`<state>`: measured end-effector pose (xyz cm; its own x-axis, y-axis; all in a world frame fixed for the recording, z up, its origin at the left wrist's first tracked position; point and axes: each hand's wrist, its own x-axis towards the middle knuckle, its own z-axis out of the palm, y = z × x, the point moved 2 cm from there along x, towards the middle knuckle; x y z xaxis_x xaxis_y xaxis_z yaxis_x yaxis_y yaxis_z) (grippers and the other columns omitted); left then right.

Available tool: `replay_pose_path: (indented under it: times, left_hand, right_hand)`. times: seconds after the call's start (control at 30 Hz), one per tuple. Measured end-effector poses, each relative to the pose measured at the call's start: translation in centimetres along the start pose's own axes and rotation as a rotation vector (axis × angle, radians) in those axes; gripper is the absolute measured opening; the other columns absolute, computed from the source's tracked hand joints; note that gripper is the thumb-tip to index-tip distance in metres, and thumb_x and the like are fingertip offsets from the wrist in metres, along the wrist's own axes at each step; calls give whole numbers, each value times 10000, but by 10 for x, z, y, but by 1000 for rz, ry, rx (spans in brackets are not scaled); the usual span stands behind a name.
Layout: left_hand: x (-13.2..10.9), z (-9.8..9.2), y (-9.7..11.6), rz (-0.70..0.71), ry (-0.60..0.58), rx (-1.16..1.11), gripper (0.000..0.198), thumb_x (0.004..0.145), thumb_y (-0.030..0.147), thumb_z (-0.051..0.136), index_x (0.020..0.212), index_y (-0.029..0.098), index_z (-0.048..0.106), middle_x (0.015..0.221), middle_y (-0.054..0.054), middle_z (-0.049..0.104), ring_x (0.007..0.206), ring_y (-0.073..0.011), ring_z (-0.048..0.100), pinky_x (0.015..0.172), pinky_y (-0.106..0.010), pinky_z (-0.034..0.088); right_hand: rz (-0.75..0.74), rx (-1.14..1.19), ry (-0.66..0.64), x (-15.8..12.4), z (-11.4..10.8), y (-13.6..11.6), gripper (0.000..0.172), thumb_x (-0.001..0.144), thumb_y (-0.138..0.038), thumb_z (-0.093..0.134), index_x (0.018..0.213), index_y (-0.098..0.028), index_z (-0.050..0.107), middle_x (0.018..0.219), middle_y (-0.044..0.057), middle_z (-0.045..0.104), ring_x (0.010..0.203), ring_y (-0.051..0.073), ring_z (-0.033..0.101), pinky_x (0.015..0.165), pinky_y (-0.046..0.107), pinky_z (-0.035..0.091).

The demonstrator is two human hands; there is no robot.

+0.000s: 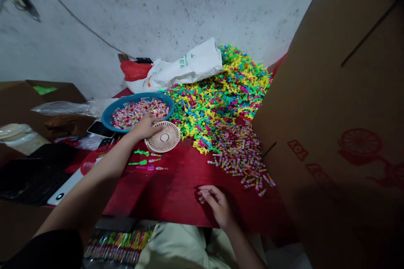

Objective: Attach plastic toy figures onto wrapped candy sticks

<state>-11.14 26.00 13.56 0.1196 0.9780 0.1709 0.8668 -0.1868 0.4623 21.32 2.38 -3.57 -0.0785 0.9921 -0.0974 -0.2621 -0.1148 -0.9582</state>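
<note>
My left hand [145, 127] reaches across the red table to a small round beige fan [164, 137]. Its thumb lies over the fan's front grille and the other fingers are behind the upper edge, close to the blue basket's [105, 118] rim. Inside that basket are many small printed, bottle-shaped pieces [139, 111]. In front of the fan lie a few green and purple plastic pieces [142, 162], some with printed pieces at their ends. Low over the table's front part, my right hand [219, 208] is loosely curled, with nothing visible in it.
A large heap of bright plastic pieces [217, 96] covers the back, with a pile of printed pieces [241, 149] before it. A tall cardboard box [331, 105] walls the right side. A white sack [192, 67] lies behind the basket. At left is a phone [100, 129].
</note>
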Motion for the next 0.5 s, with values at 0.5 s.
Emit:
replay_pose_path:
  times: [0.5]
  left_hand:
    - [-53,28,73,129,235,126,483,948,448,562,1324,168,675,1367,-180,612,1341,-374,498,1179,-523,351]
  right_hand:
    - [-5,27,0,1,2,-1,496,815,-648,829,984,-182,811,898,99,797,750,204,705,720,333,571]
